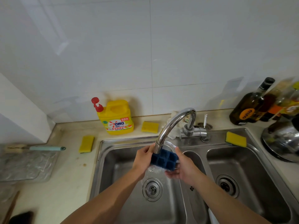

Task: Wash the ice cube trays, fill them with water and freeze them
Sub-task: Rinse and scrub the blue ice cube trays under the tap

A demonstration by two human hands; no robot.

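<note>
A dark blue ice cube tray (164,160) is held under the spout of the chrome faucet (174,125), above the left basin of the steel double sink (103,160). Water spills off the tray's lower edge toward the drain (152,189). My left hand (143,159) grips the tray's left end. My right hand (182,167) holds the right end, fingers curled beneath it. The tray's compartments face me.
A yellow OMO detergent jug (116,118) stands behind the sink. Yellow sponges lie on the counter (86,143), (150,127) and on the sink rim (235,139). A brush (35,149) lies at the left above a clear tray (25,165). Bottles (252,104) and a steel pot lid (281,141) crowd the right.
</note>
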